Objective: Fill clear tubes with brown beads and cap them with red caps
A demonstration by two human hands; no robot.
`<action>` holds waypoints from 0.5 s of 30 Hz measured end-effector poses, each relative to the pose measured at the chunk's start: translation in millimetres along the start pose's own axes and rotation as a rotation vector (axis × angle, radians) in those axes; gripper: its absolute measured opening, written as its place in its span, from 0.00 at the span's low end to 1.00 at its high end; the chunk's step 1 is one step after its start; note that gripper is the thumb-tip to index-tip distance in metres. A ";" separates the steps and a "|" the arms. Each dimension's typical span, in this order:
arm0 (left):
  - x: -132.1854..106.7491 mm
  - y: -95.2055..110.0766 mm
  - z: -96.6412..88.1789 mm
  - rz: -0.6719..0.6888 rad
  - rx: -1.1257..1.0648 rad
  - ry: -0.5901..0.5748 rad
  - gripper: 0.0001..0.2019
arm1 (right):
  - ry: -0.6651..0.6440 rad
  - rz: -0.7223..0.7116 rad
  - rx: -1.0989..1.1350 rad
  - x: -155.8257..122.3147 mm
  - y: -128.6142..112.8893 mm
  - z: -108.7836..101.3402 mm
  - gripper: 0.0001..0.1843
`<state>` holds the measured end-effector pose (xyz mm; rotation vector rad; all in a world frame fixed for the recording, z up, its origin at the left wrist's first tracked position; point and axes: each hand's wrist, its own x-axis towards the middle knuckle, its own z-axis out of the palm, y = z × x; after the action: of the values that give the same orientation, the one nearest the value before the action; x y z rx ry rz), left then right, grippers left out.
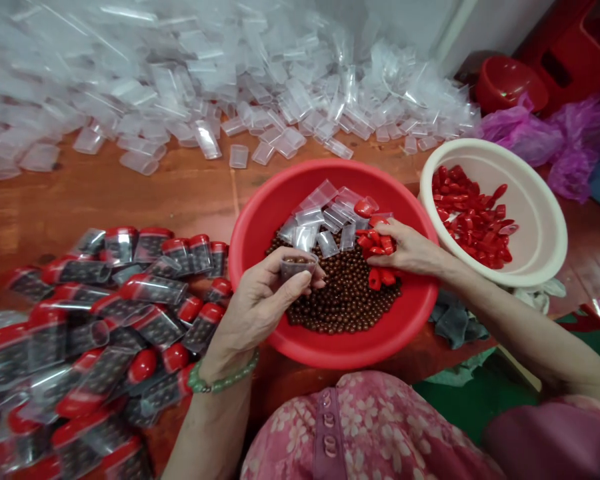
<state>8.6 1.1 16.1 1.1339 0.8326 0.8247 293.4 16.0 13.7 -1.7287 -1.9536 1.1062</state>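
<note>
No legible text, labels, brands or numbers, none on the red-capped plastic tubes (153, 290)

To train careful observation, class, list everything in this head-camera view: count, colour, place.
red plastic basin: one, red, centre
brown beads: many, brown, in red basin
clear tubes: several, clear, in red basin
red caps: several, red, in red basin
cream plastic basin: one, cream, right
more red caps: many, red, in cream basin
loose clear tubes: many, clear, far side
capped tubes: many, red and clear, left
purple plastic bags: several, purple, far right
green bead bracelet: one, green, left wrist
left hand: one, bare, holding small clear tube
right hand: one, bare, among red caps
</note>
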 end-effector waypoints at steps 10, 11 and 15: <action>-1.4 1.1 1.8 -0.012 -0.061 0.012 0.08 | -0.058 -0.201 -0.398 -20.8 -22.3 -46.7 0.33; -1.5 1.5 2.1 -0.013 -0.061 0.011 0.08 | 0.038 -0.231 -0.381 -25.6 -20.8 -59.9 0.29; -2.4 3.4 2.8 -0.016 -0.047 0.019 0.08 | 0.477 0.108 -0.512 -39.9 25.9 -110.4 0.20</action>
<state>9.6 -1.5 20.3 1.0784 0.8332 0.8386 395.0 15.5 77.9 -2.1188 -1.9394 0.1694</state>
